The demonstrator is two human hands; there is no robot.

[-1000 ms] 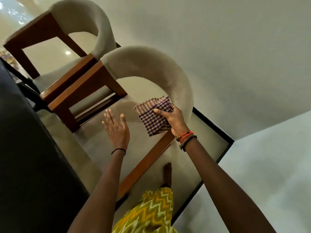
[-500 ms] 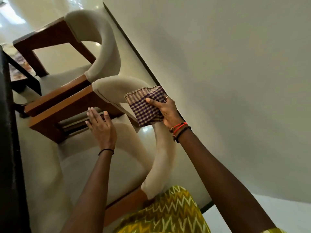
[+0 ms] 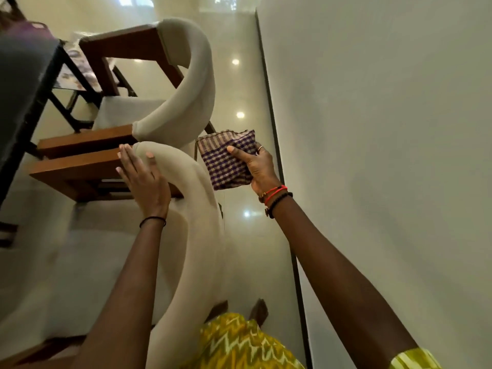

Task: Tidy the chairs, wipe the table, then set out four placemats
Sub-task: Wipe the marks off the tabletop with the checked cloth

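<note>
Two beige padded chairs with brown wooden arms stand side by side at the dark table (image 3: 18, 83). The near chair (image 3: 191, 209) is right below me; the far chair (image 3: 194, 83) is beyond it, their backrest ends almost touching. My left hand (image 3: 145, 179) rests with fingers spread on the front end of the near chair's curved backrest, beside its wooden arm. My right hand (image 3: 255, 169) is raised to the right of both backrests and grips a folded purple-and-white checked cloth (image 3: 226, 158).
A pale wall (image 3: 386, 129) with a dark skirting line runs along the right, leaving a narrow strip of glossy floor (image 3: 253, 235) between it and the chairs. The table's black metal legs (image 3: 72, 75) show at upper left. My yellow patterned clothing is at the bottom.
The near chair has shifted closer to the far chair and the table. My left hand moved from over the seat onto the backrest end. My right hand with the cloth has come off the backrest.
</note>
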